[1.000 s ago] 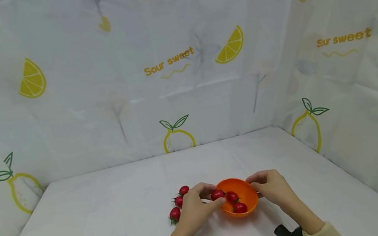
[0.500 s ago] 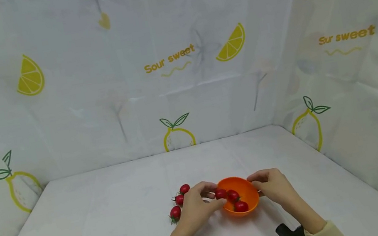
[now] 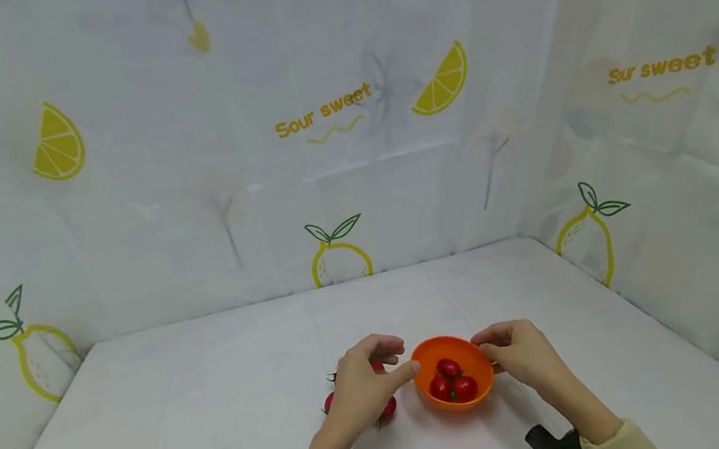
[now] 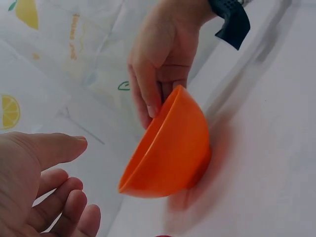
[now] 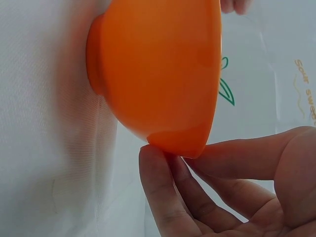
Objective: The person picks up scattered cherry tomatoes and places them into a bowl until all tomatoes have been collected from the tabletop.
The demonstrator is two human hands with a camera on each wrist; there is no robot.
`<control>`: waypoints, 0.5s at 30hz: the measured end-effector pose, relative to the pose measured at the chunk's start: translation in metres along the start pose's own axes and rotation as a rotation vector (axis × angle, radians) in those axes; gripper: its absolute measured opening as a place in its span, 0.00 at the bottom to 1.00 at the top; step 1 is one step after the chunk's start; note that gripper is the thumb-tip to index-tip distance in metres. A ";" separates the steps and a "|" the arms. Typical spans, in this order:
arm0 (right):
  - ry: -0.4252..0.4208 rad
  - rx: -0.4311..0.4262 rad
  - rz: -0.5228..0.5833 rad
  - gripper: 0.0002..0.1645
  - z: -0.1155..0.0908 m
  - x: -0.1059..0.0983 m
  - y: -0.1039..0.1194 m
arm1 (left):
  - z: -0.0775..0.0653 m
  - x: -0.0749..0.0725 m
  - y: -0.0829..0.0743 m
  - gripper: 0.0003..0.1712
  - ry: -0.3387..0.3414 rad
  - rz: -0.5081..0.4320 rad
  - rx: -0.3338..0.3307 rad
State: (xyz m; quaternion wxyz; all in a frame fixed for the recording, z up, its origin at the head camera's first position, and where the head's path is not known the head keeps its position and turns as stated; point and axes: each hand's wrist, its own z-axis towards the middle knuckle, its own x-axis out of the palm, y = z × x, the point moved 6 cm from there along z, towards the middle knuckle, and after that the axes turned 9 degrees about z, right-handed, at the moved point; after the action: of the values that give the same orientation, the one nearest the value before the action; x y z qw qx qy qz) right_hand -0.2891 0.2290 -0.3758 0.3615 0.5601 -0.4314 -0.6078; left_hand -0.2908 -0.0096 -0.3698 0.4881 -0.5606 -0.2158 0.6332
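An orange bowl stands on the white table with three cherry tomatoes in it. At its right rim, my right hand pinches the edge between thumb and fingers. The right wrist view has those fingers against the bowl's outer wall. My left hand hovers left of the bowl, thumb apart from loosely bent fingers. Nothing is in this left hand, as the left wrist view confirms. More cherry tomatoes lie around and behind the left hand, which partly hides them.
A white sheet printed with lemons and lettering rises behind the table and along its sides. Black wrist-worn devices sit at both wrists, below beige sleeves.
My left hand has let go of a cherry tomato, now in the bowl with two others. That hand has drawn back left and its fingers have spread. The right hand keeps holding the rim.
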 end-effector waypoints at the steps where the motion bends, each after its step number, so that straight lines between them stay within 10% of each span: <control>1: 0.003 0.002 0.000 0.10 0.000 0.000 -0.001 | -0.001 -0.003 -0.001 0.19 -0.005 0.008 0.010; 15: 0.007 -0.006 -0.002 0.11 -0.001 0.001 -0.001 | -0.026 -0.090 0.031 0.20 -0.112 0.197 -0.016</control>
State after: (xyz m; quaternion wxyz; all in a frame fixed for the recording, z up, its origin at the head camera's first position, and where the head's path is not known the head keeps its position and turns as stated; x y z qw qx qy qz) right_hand -0.2885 0.2282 -0.3770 0.3639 0.5616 -0.4277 -0.6076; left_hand -0.2877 -0.1074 -0.3573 0.4064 -0.5466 -0.1918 0.7066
